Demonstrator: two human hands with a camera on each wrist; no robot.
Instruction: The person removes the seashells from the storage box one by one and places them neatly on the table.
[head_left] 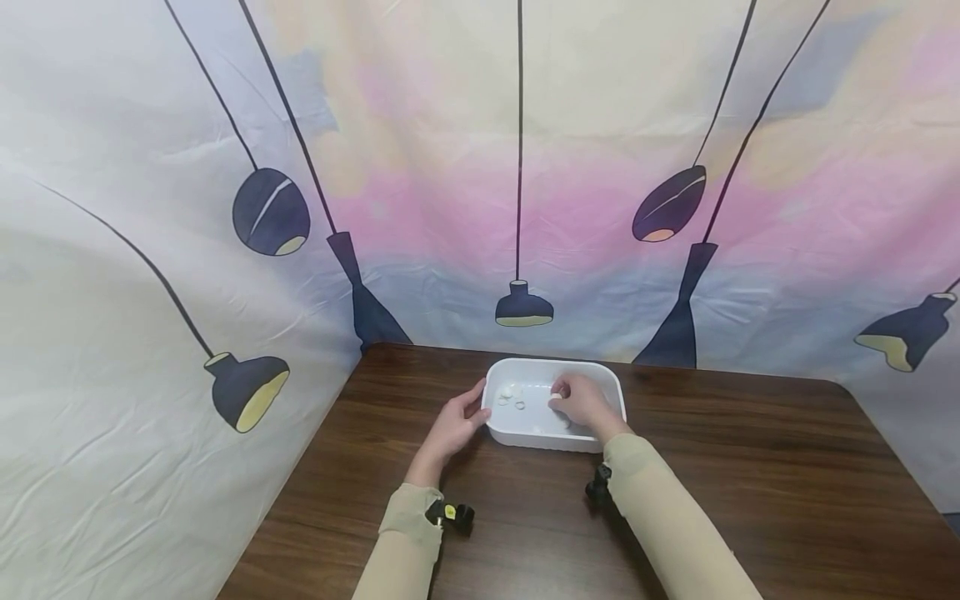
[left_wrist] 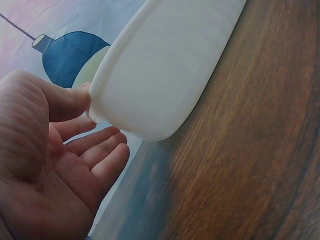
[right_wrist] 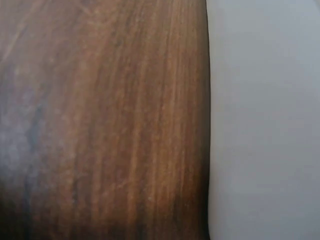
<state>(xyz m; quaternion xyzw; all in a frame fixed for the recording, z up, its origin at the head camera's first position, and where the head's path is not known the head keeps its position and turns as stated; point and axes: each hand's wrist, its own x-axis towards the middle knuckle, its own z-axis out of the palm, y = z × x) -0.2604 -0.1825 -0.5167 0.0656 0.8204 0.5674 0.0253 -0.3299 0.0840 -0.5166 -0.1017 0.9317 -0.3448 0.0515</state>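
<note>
A white rectangular plastic basin [head_left: 555, 438] with rounded corners stands on the wooden table. My left hand [head_left: 454, 423] holds its left end, thumb and index finger at the rim. In the left wrist view, the other fingers of that hand [left_wrist: 65, 160] are loosely bent beside the basin wall [left_wrist: 155, 70]. My right hand [head_left: 585, 403] reaches inside the basin, thumb and fingertips pinching a small white piece [head_left: 555, 397], mostly hidden by the fingers. Several small pale ring-like pieces [head_left: 520, 406] lie on the basin floor toward the left. The right wrist view shows only basin wall [right_wrist: 265, 120] and table.
The dark brown wooden table [head_left: 750, 483] extends to both sides and in front of the basin. Close behind it hangs a cloth backdrop [head_left: 442, 208] printed with lamps. Each forearm wears a black wrist camera [head_left: 454, 515].
</note>
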